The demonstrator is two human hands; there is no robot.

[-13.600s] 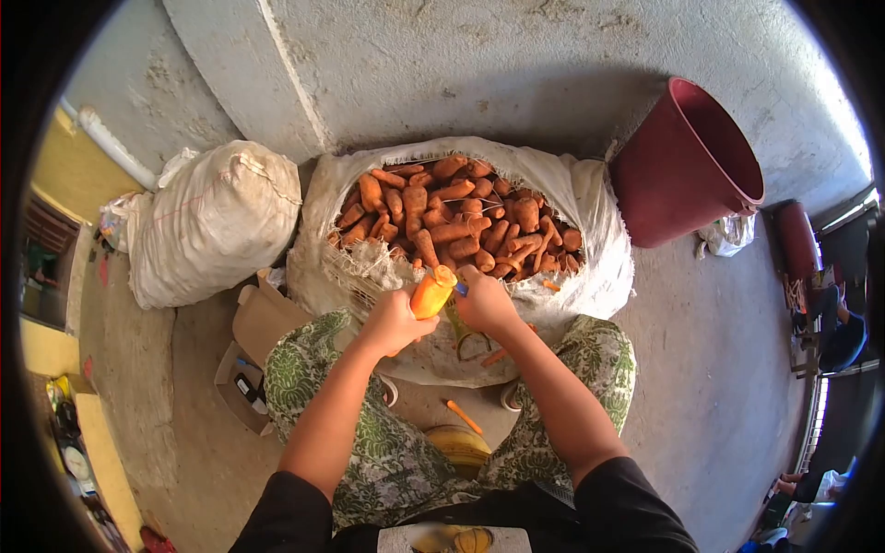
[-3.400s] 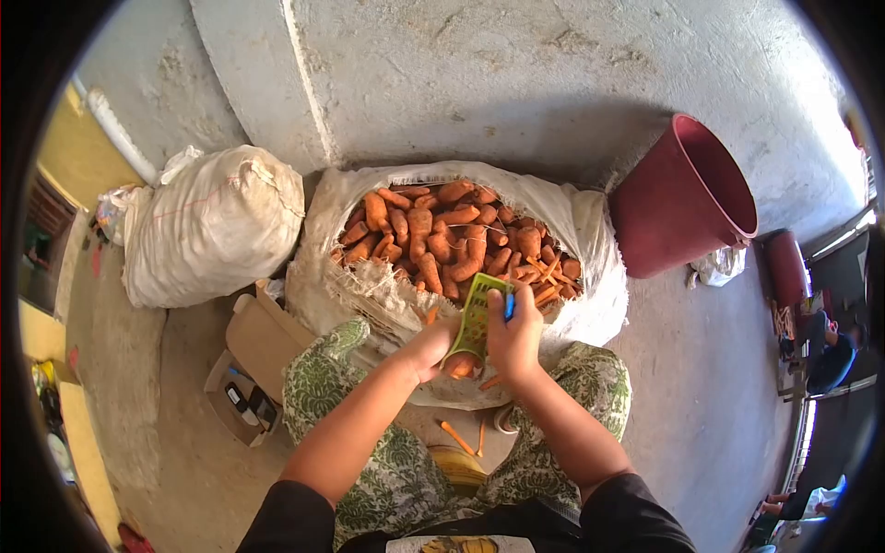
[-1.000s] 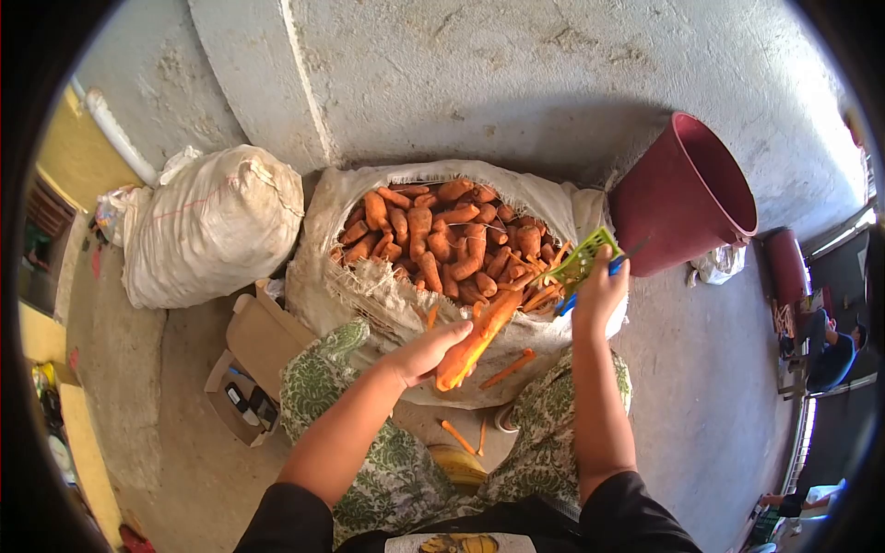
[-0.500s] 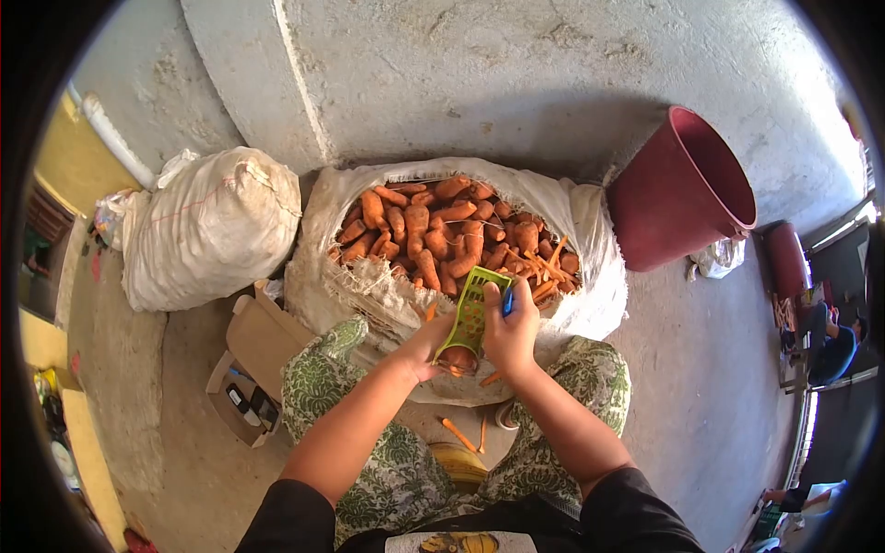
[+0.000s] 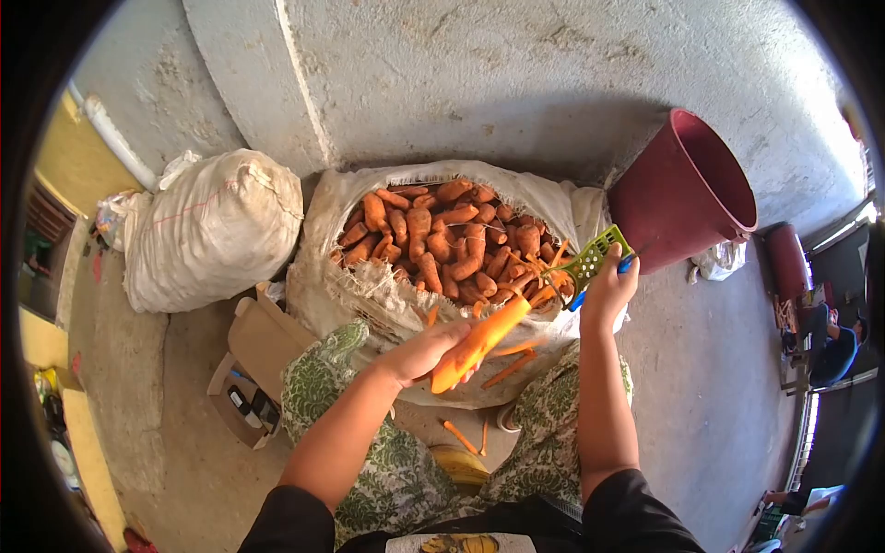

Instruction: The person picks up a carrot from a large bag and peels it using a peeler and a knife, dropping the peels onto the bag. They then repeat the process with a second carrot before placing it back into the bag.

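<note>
My left hand (image 5: 430, 355) is closed around the lower part of a carrot (image 5: 484, 341). The carrot is bright orange and smooth, its narrow end tilted up to the right. My right hand (image 5: 608, 284) grips a green peeler (image 5: 593, 253) with a perforated body and blue parts. The peeler is apart from the carrot, up and to the right of it. Beyond both hands, unpeeled carrots (image 5: 438, 230) fill an open white sack (image 5: 323, 267). Strips of orange peel (image 5: 510, 367) lie on the sack's near edge below the peeler.
A tied white sack (image 5: 217, 230) stands at the left, with an open cardboard box (image 5: 267, 336) nearer me. A dark red bin (image 5: 664, 198) leans by the wall at the right. More peel (image 5: 461, 437) lies on the floor between my legs. Another person (image 5: 837, 350) sits far right.
My right hand has moved the peeler away from the carrot, up and to the right. The carrot, mostly covered before, now shows its peeled length, pointing up-right. More peel strips lie on the sack.
</note>
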